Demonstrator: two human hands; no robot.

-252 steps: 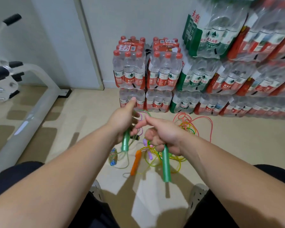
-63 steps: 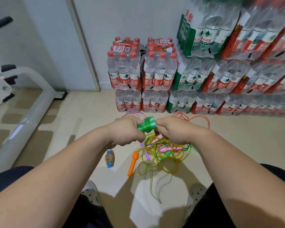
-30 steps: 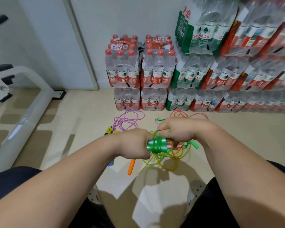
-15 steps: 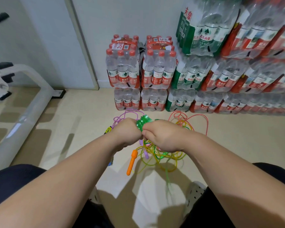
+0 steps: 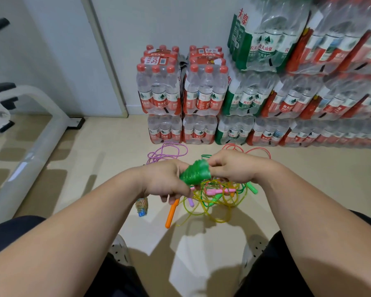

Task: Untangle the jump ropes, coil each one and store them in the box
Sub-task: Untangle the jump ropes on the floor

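Note:
A green jump rope [image 5: 195,174] is wound in tight turns around its handles, forming a cone-shaped bundle. My left hand [image 5: 165,182] grips the lower end of that bundle. My right hand [image 5: 231,168] pinches its upper end, fingers curled on the cord. Under my hands a tangle of yellow-green rope [image 5: 212,206] lies on the floor with an orange handle [image 5: 172,213], pink handles [image 5: 217,191] and a green handle [image 5: 252,188]. A purple rope [image 5: 167,152] and a red rope [image 5: 251,150] lie behind. No box is in view.
Shrink-wrapped packs of water bottles [image 5: 180,97] are stacked against the wall ahead and to the right. A white exercise machine frame [image 5: 30,146] stands at the left. A small beaded handle [image 5: 141,207] lies on the beige floor. My knees and shoes fill the bottom.
The green cord has been wound round the handles into a thick bundle. Over the last second both hands rose, then dropped slightly, the bundle tilting and my right hand staying at its top.

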